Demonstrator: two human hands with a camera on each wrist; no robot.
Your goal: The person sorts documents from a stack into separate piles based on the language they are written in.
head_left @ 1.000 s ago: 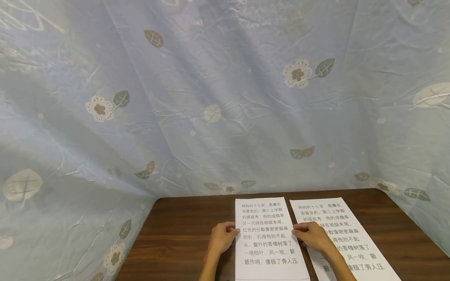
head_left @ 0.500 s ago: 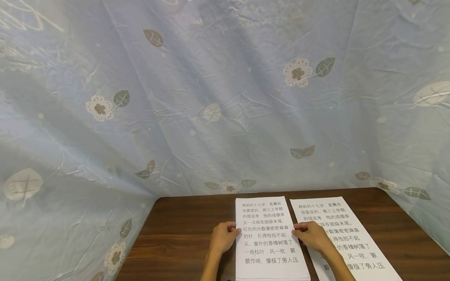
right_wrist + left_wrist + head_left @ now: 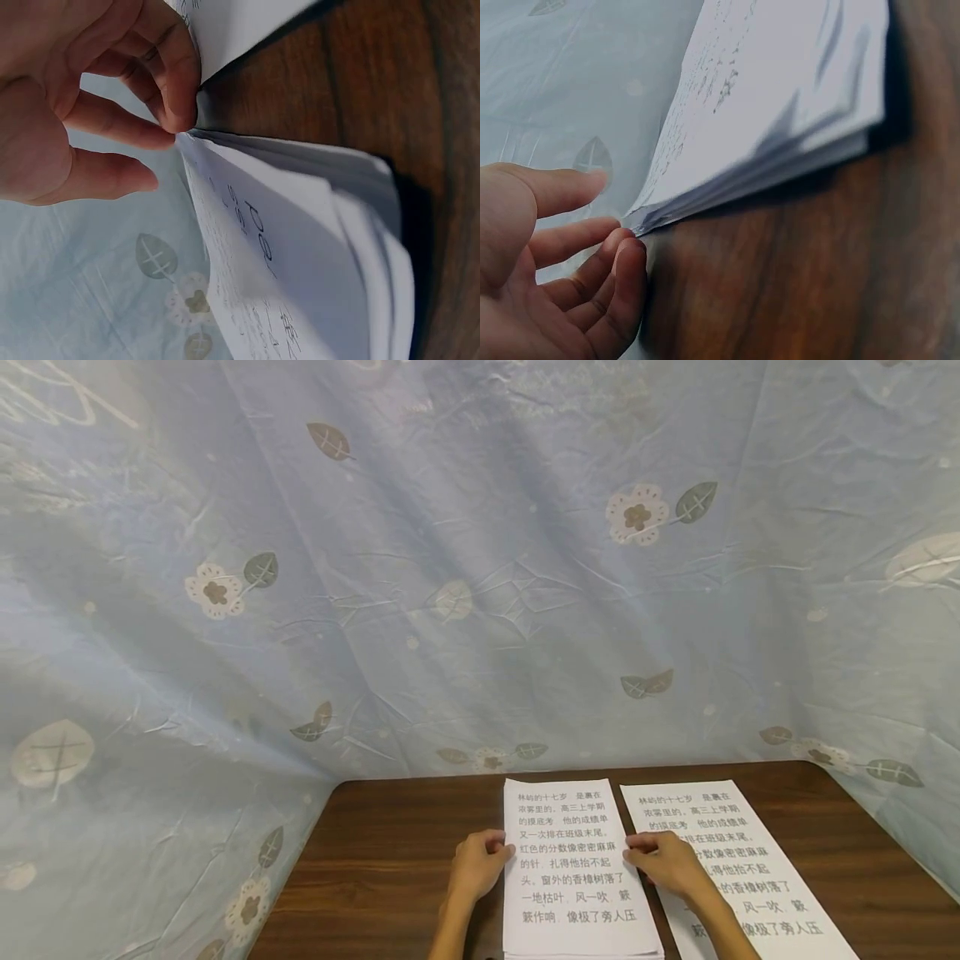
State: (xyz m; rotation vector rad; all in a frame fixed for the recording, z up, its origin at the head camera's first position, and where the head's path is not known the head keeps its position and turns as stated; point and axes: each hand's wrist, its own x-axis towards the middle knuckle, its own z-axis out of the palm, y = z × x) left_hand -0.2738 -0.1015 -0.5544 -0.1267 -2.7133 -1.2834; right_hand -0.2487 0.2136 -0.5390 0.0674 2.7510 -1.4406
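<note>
A: Far left, what do you have?

B: Pale blue sheeting (image 3: 150,710), creased, printed with leaves and flowers. It rises behind the table (image 3: 375,852) too and down its right side. The table is dark brown wood-grain, rounded at its far corners.

A: Next, your left hand (image 3: 477,865)?

B: At the left long edge of the paper stack. Your wrist view puts your fingertips against the edge, fingers loosely bent; your thumb stands off, clear of the sheets. No pinch there.

A: And the paper stack (image 3: 573,860) itself?

B: On the table between your two hands, long sides running away from you. Top sheet white, with lines of large Chinese print facing you. Several layers; at your end they are uneven, a lower one peeking out past the top sheet.

A: Your right hand (image 3: 666,863)?

B: At the right long edge, mirroring the left. Fingertips touch the side of the stack, thumb lifted apart, fingers lightly bent. Your forearm crosses over the second printed paper.

A: That second printed paper (image 3: 750,860)?

B: Just right of the stack, a narrow strip of table between. Same sort of print, partly covered by your arm. Cannot tell if it is one sheet or more.
</note>
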